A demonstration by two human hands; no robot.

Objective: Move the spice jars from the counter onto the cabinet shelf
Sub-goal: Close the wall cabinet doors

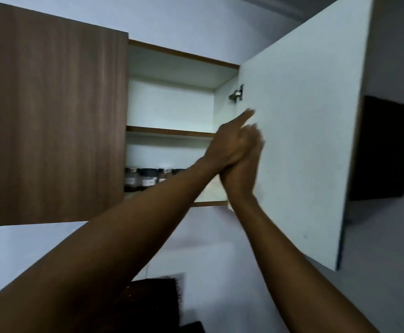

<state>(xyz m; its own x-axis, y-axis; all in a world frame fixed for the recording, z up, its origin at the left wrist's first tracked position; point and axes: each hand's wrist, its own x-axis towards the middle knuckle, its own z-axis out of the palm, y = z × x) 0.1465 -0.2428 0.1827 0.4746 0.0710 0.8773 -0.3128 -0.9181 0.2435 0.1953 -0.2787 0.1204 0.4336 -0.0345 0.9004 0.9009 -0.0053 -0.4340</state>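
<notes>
Four spice jars stand in a row on the lower cabinet shelf, left of frame centre, partly hidden behind the closed wooden door and the left forearm. They look like small clear glass jars with dark lids and white labels; the contents appear dark, though blur hides detail. The shelf above holds nothing visible.

Both hands are raised in front of the open white door at centre right. The left hand has its index finger stretched out and holds nothing. The right hand lies just behind it, overlapped; its fingers are blurred, so I cannot tell whether they are spread or curled.

Judging from this, the placing step looks finished or nearly so; no worktop shows. The next move is probably to swing the door closed or reach down for more jars.
</notes>
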